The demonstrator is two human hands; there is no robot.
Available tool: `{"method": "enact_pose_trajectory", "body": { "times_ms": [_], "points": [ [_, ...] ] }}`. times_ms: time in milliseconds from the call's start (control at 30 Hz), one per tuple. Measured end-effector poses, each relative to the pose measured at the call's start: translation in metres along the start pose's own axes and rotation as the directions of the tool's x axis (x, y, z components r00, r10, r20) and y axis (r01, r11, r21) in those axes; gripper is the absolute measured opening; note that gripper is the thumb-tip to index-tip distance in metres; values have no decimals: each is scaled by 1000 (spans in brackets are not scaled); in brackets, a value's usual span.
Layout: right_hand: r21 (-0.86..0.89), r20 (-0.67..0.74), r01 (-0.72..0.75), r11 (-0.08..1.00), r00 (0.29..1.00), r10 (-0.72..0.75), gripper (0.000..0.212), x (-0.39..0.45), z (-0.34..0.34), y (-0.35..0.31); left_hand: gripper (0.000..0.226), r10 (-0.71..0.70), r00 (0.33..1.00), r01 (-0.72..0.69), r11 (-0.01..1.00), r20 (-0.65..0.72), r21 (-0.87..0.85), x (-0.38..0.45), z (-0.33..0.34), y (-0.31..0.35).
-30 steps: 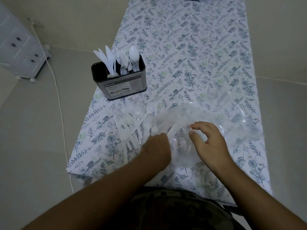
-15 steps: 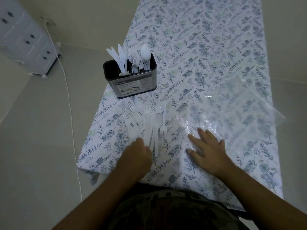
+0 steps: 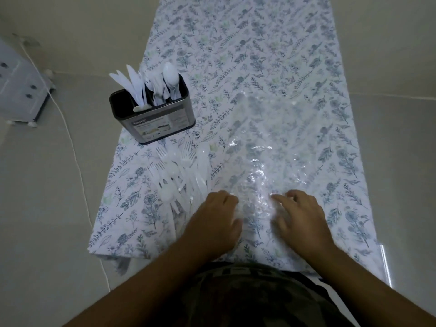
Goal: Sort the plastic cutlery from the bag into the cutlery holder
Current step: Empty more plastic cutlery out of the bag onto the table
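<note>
A dark metal cutlery holder (image 3: pixel 162 123) stands at the table's left edge, with white plastic knives, forks and spoons upright in it. In front of it a loose pile of white plastic forks and spoons (image 3: pixel 181 175) lies on the floral cloth. The clear plastic bag (image 3: pixel 271 147) lies flat to the right of the pile, and its near end is crumpled between my hands. My left hand (image 3: pixel 217 220) has curled fingers on the bag's near left edge, beside the pile. On the bag's near right part rests my right hand (image 3: pixel 299 215), fingers spread and slightly bent.
The long table under the floral cloth (image 3: pixel 247 55) runs away from me, and its left edge is close to the holder. A white drawer unit (image 3: pixel 21 90) and a white cable (image 3: pixel 70 142) are on the floor to the left.
My left hand has moved right, from the cutlery pile to the bag's edge. The bag, lifted a second ago, now lies flat. My right hand stays on it.
</note>
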State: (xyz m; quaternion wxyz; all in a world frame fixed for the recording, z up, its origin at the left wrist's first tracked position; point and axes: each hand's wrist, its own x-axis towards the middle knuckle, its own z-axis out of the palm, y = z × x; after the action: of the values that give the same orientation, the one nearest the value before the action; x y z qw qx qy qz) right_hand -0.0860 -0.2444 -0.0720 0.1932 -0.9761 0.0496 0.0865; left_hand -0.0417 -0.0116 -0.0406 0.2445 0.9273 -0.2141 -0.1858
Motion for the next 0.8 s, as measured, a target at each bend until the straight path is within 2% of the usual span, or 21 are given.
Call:
{"method": "enact_pose_trajectory", "body": {
  "times_ms": [100, 200, 300, 467, 633, 800],
  "points": [
    [-73, 50, -43, 996, 998, 47, 54, -32, 10, 4, 72, 93, 967, -119, 988, 237, 99, 6, 34, -2],
    [-141, 111, -13, 990, 993, 29, 64, -49, 23, 16, 78, 117, 941, -206, 942, 317, 264, 3, 56, -11],
    [-184, 101, 7, 983, 995, 12, 68, -49, 29, 25, 81, 108, 951, -191, 942, 288, 276, 6, 61, -9],
    [-225, 66, -102, 969, 991, 119, 68, -30, 25, 32, 81, 73, 982, -123, 947, 174, 296, 27, 64, 1],
    [-254, 74, -117, 960, 987, 141, 72, -37, 27, 31, 79, 46, 992, -86, 930, 120, 356, 15, 72, -5],
    [-152, 87, -175, 973, 978, 189, 78, -45, 30, 24, 84, 36, 994, -72, 927, 104, 369, 10, 77, -8]
  ]
}}
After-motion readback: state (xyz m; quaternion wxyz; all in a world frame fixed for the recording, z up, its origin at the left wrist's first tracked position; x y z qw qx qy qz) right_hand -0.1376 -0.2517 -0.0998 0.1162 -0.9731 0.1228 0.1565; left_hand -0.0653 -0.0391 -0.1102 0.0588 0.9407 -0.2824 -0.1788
